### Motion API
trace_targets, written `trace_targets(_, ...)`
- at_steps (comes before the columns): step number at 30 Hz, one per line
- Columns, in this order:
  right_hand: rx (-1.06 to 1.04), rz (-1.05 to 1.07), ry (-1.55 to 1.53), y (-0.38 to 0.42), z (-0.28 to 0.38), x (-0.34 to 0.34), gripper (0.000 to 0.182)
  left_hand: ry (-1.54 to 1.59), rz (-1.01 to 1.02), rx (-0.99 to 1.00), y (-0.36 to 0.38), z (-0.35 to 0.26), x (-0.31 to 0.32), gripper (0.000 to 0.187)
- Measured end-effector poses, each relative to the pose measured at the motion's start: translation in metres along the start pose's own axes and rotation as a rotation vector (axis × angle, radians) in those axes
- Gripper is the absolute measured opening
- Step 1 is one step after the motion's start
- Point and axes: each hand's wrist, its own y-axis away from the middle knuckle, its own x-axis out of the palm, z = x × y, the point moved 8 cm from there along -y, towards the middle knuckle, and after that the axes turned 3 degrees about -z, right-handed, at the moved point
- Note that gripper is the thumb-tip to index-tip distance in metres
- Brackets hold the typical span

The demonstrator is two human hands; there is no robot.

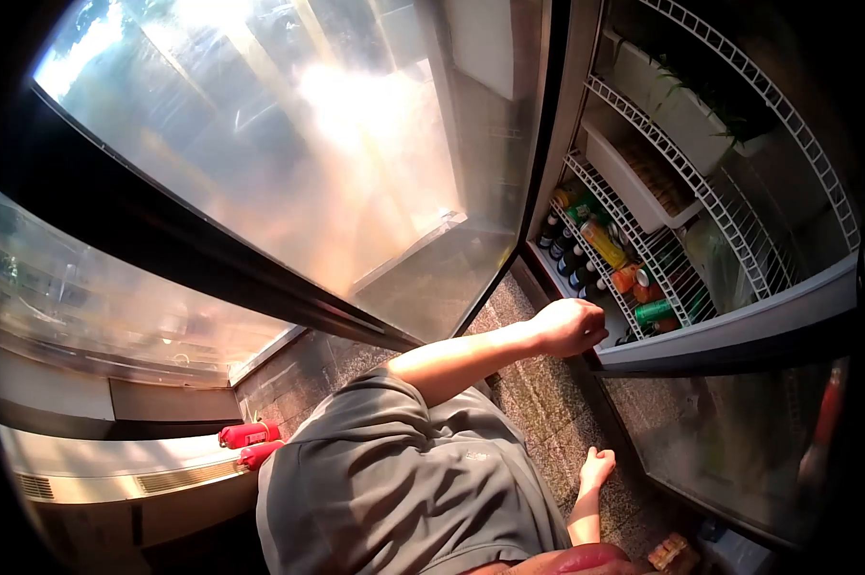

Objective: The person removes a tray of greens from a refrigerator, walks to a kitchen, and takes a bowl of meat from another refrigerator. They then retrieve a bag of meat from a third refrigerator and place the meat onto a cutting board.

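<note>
My left hand [571, 328] reaches across to the front edge of an opened glass-door fridge [729, 345]. Its fingers are curled closed, and whatever they may hold is hidden. Just beyond it, a green can [655, 311] and orange cans [634, 281] lie on the lower wire shelf, near several dark bottles [568, 264]. Lower down, my right hand [598, 467] hangs over the floor beside the fridge's lower glass panel [729, 441]. Its fingers are loosely curled in, with nothing visible in them.
A large glass door [356, 172] with a dark frame stands at upper left. White bins [634, 172] sit on the fridge's upper racks. Red packages [250, 436] rest on a cream vented unit [97, 465]. A packaged item [670, 551] lies low at right on the floor [533, 402].
</note>
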Motion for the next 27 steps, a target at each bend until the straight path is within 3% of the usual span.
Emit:
trace_targets(2, 0.248, 0.164, 0.134, 0.077, -0.104, -0.009, 0.026, -0.1, 0.177, -0.215, 0.061, 0.033, 0.025, 0.021)
trace_targets(3, 0.193, 0.293, 0.224, 0.111, -0.142, -0.015, 0.028, -0.162, 0.227, -0.322, 0.099, 0.054, 0.032, 0.023)
trace_targets(5, 0.439, 0.399, 0.351, 0.176, -0.23, -0.028, 0.03, -0.271, 0.271, -0.421, 0.174, 0.088, 0.037, 0.026)
trace_targets(7, 0.603, 0.453, 0.345, 0.223, -0.272, -0.044, 0.03, -0.424, 0.422, -0.654, 0.252, 0.118, 0.029, 0.033)
trace_targets(8, 0.668, 0.458, 0.322, 0.238, -0.284, -0.049, 0.03, -0.43, 0.39, -0.583, 0.288, 0.129, 0.017, 0.035)
trace_targets(9, 0.724, 0.448, 0.283, 0.248, -0.289, -0.052, 0.03, -0.55, 0.473, -0.733, 0.315, 0.13, 0.002, 0.034)
trace_targets(10, 0.77, 0.429, 0.234, 0.252, -0.294, -0.055, 0.03, -0.509, 0.331, -0.904, 0.346, 0.137, -0.022, 0.031)
trace_targets(11, 0.814, 0.403, 0.177, 0.254, -0.297, -0.056, 0.03, -0.564, 0.392, -1.081, 0.367, 0.139, -0.038, 0.03)
trace_targets(14, 0.937, 0.257, -0.064, 0.244, -0.285, -0.059, 0.029, -0.502, 0.042, -1.248, 0.422, 0.154, -0.081, 0.041)
trace_targets(17, 0.995, 0.062, -0.392, 0.208, -0.239, -0.055, 0.029, -0.376, 0.059, -1.323, 0.419, 0.154, -0.086, 0.052)
trace_targets(20, 0.801, 0.026, -0.622, 0.149, -0.2, -0.022, 0.028, -0.31, -0.017, -1.173, 0.394, 0.16, -0.078, 0.068)
trace_targets(22, 0.612, 0.071, -0.586, 0.122, -0.163, -0.009, 0.031, -0.229, -0.061, -1.116, 0.391, 0.187, -0.071, 0.08)
trace_targets(23, 0.431, 0.066, -0.551, 0.108, -0.173, 0.01, 0.032, -0.224, -0.101, -1.103, 0.374, 0.172, -0.075, 0.076)
trace_targets(26, 0.404, 0.195, -0.54, 0.117, -0.092, -0.004, 0.032, 0.045, -0.156, -0.945, 0.363, 0.194, -0.058, 0.067)
trace_targets(27, 0.407, 0.217, -0.524, 0.121, -0.097, 0.002, 0.032, -0.137, -0.192, -0.966, 0.368, 0.192, -0.065, 0.059)
